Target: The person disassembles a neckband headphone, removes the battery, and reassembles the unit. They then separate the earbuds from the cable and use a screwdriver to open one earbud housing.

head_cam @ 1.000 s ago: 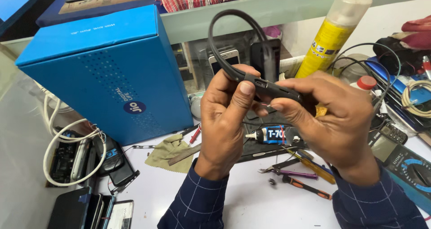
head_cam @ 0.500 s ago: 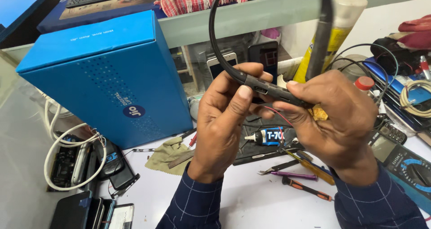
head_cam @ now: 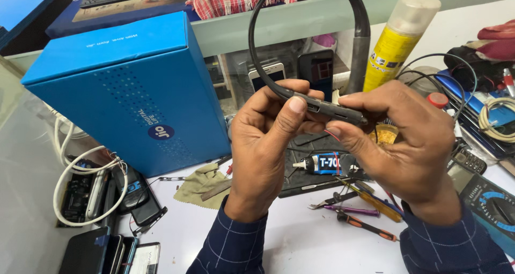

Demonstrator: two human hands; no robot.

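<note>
both hands raised over the white worktable (head_cam: 300, 242), pinching one item between them: a black neckband earphone (head_cam: 327, 108). left hand (head_cam: 271, 140) grasps the slim dark end module with thumb on top near the joint with the band, fingers curled under. right hand (head_cam: 399, 140) clamps the other end of the same module, thumb and index tip pressed on it. the band loops up from the left thumb in an arc, out of the top of the frame, and comes down as a thicker grey leg behind the right hand. a thin red wire (head_cam: 331, 135) pokes out below the module; the casing seam may be split open, hard to tell at this angle.

behind the left hand a big blue box (head_cam: 129, 91) stands upright. yellow spray can (head_cam: 394, 43) stands behind the right hand. under the hands, on a dark mat: small glue tube (head_cam: 321, 164), tweezers (head_cam: 343, 209), orange-handled tool (head_cam: 367, 225). olive cloth (head_cam: 201, 184) just beside the box foot. white cable coil (head_cam: 88, 183) and stacked phones (head_cam: 110, 250) at far left. multimeter (head_cam: 491, 204) at the right edge.
</note>
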